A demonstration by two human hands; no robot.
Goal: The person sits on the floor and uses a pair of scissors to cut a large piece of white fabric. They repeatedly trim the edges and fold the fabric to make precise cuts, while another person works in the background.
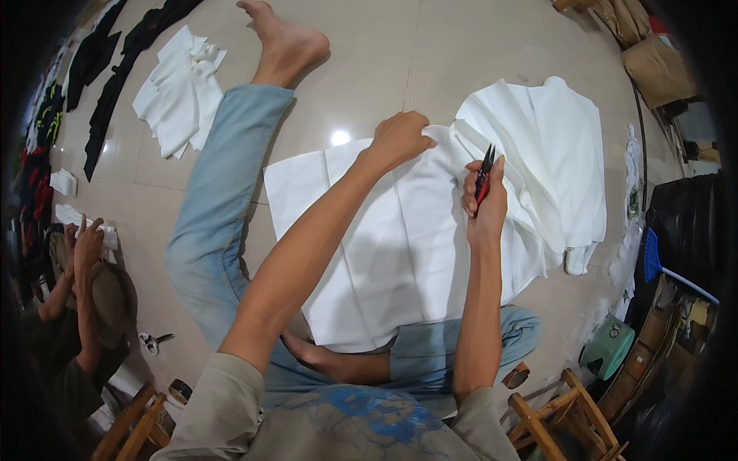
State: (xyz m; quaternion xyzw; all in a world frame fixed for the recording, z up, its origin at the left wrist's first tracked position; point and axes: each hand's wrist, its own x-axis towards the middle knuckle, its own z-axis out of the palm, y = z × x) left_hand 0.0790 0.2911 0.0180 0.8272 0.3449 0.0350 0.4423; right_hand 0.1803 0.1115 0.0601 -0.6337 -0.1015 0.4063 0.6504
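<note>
- Two bare hands work over a white fabric (377, 246) in the middle of the frame, spread across the seated person's lap and the pale tiled floor (369, 54), with narrow seams running down it.
- The left hand (398, 140), at upper centre, is curled and pinches the fabric's upper edge.
- The right hand (486, 201), right of centre, grasps a plier-like tool (483, 183) by its red handles; the dark tips point toward the top of the frame.
- More white cloth (565, 154) lies in folds at the upper right, just beside the tool.
- A crumpled white bundle (181, 96) lies at the upper left, near the person's bare foot (296, 48).
- At the left edge, a co-worker (88, 323) holds something white.
- Scissors (152, 343) rest at the lower left; a green container (607, 349) stands at the lower right.
</note>
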